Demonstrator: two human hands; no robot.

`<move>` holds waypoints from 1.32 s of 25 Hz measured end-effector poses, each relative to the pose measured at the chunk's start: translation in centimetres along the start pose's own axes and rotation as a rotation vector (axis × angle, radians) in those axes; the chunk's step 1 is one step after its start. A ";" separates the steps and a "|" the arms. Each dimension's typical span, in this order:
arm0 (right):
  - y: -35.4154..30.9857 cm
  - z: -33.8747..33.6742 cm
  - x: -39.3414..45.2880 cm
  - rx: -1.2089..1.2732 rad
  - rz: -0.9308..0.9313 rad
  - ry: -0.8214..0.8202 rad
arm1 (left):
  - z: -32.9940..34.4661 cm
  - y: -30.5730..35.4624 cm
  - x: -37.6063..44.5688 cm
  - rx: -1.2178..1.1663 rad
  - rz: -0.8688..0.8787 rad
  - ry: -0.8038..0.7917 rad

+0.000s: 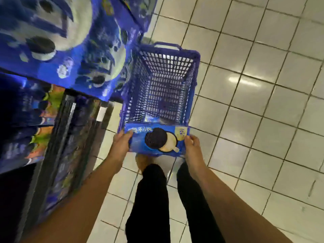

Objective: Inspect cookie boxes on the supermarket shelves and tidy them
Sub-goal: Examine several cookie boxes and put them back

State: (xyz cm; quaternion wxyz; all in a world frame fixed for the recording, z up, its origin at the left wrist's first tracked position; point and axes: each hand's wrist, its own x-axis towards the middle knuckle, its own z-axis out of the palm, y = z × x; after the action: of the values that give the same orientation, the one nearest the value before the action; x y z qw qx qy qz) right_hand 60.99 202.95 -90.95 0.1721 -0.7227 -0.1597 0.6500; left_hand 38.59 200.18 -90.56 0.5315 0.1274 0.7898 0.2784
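Observation:
I hold a blue cookie box [154, 140] flat in front of me, its face showing a dark sandwich cookie and white cream. My left hand [121, 145] grips its left edge and my right hand [192, 146] grips its right edge. The box hovers over the near rim of a blue plastic shopping basket [192, 79] that stands on the floor. Something blue lies at the basket's bottom, mostly hidden by the box. On the left, shelves [64, 137] carry rows of blue cookie packs, blurred.
A large blue cookie display [61, 41] looms at the upper left, beside the basket. White tiled floor [263, 120] spreads to the right and behind. My legs in black trousers [150, 199] stand just below the box.

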 end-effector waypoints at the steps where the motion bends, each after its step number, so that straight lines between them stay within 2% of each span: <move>1: 0.2 1.2 2.6 -0.029 0.025 0.004 | 0.6 -0.4 3.2 0.029 0.002 0.007; 4: 2.0 4.7 9.7 0.027 0.136 -0.022 | 2.1 -1.8 11.5 0.168 -0.010 0.006; 8: 4.6 7.6 16.1 0.020 0.271 0.023 | 3.6 -5.5 19.2 0.290 -0.055 -0.061; 13: 7.3 9.8 23.0 -0.039 0.383 0.065 | 4.9 -9.9 25.0 0.274 -0.136 -0.058; 18: 8.8 10.9 26.1 -0.046 0.476 0.102 | 5.7 -13.2 27.6 0.244 -0.245 -0.095; 20: 8.9 10.6 26.5 -0.034 0.495 0.110 | 6.0 -13.0 26.9 0.235 -0.266 -0.122; 22: 8.7 10.3 25.6 -0.029 0.478 0.034 | 5.9 -12.3 25.3 0.258 -0.254 -0.121; 25: 6.7 9.5 20.7 -0.005 0.458 0.013 | 4.7 -10.1 20.6 0.250 -0.199 -0.152; 29: 1.8 7.3 11.6 0.043 0.321 -0.010 | 2.1 -5.0 9.7 0.045 -0.211 -0.113; 33: -2.7 4.7 -0.6 0.031 0.216 -0.072 | -1.8 -0.3 -2.3 -0.211 -0.304 -0.155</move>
State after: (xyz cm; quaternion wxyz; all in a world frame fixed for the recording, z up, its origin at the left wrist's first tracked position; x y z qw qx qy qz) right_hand 56.20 205.25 -89.64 0.1063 -0.7093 -0.0769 0.6926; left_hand 37.89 198.21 -88.46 0.6372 -0.0289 0.7230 0.2655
